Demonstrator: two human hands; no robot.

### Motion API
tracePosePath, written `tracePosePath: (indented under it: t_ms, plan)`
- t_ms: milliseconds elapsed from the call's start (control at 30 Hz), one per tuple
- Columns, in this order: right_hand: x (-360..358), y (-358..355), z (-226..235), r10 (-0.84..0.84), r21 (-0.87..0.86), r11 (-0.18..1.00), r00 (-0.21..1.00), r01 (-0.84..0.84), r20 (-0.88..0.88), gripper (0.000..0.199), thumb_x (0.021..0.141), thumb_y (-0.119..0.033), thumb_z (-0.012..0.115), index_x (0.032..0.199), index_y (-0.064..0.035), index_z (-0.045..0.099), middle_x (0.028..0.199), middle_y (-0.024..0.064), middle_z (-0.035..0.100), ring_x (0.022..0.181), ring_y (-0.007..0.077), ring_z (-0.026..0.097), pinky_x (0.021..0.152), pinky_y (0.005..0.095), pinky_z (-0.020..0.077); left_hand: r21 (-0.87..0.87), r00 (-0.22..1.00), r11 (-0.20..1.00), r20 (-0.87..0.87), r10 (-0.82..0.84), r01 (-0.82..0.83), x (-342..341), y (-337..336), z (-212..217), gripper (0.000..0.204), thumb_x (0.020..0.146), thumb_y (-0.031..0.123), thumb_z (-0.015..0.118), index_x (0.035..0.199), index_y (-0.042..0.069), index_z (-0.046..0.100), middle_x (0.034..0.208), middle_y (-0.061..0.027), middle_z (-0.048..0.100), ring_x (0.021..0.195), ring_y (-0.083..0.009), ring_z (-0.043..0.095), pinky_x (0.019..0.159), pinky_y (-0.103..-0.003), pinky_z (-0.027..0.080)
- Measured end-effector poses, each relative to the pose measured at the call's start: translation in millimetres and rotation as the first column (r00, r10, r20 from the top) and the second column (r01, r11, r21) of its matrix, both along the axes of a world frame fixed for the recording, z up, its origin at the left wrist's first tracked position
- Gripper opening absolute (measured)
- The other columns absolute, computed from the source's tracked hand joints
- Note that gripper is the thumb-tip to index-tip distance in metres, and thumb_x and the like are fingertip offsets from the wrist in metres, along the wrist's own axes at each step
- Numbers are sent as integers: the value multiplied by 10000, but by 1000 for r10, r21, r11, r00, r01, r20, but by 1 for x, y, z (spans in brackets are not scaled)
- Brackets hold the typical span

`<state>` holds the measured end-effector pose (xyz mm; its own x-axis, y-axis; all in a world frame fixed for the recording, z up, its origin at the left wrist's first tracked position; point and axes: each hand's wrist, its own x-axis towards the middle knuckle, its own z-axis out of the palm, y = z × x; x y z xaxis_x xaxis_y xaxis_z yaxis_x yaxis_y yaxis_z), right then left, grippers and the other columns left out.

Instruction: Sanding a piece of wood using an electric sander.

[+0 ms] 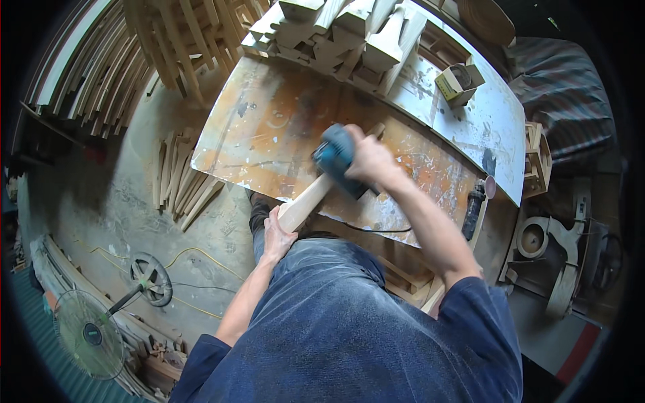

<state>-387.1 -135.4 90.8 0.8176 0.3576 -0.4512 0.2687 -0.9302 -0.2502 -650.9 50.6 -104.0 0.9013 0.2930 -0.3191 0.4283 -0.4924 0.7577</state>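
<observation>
My right hand [369,160] is wrapped round the top of a teal power sander [334,153], which is blurred by motion. Beneath the sander lies a long pale wooden piece [308,203], running slantwise from near my body up over the table. My left hand [277,235] grips its near end, just off the table's front edge. The wood's far tip shows past my right hand, and its middle is hidden by the sander. A dark cord trails along the table edge below the sander.
The stained worktable [255,127] carries stacked shaped wood pieces [383,50] at the back. An open small box [459,84] stands on the white board behind. A black power tool [474,209] lies at the right edge. Wood strips [178,174] and a fan [91,334] are on the left.
</observation>
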Motion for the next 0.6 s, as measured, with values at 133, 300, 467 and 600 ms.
tracePosePath:
  t_ms: [133, 300, 467, 600]
  plan:
    - [70, -73, -18, -305, -87, 944, 942, 318, 140, 972, 691, -224, 827, 1545, -193, 363, 1074, 277, 737, 1027, 451, 737, 927, 493, 610, -15, 999, 1000, 42, -14, 14, 6, 1, 3, 1003, 660, 150, 872, 1518, 7, 373, 1296, -272, 602, 1202, -448, 548, 1057, -495, 479]
    - [66, -107, -36, -410, 58, 911, 884, 408, 227, 988, 705, -246, 829, 1552, -148, 328, 1102, 301, 713, 1018, 458, 733, 926, 521, 595, -30, 998, 998, -23, -63, 63, 20, 11, 7, 984, 638, 211, 876, 1486, 26, 412, 1333, -269, 596, 1245, -454, 558, 1087, -491, 472]
    - [-56, -39, -25, -176, 111, 981, 974, 161, 140, 973, 775, -137, 817, 1566, -237, 260, 1106, 284, 573, 895, 505, 700, 780, 573, 598, -31, 998, 997, -10, -70, 69, 17, 17, -4, 996, 623, 203, 880, 1487, 26, 418, 1306, -276, 600, 1231, -439, 568, 1077, -486, 482]
    - [-113, -15, -25, 18, 310, 950, 999, -26, 27, 934, 780, -104, 796, 1567, -285, 326, 1109, 309, 568, 855, 535, 693, 774, 597, 592, -32, 996, 996, -4, -84, 84, 18, 21, -9, 1004, 624, 205, 890, 1492, 21, 421, 1280, -280, 612, 1203, -437, 592, 1049, -490, 505]
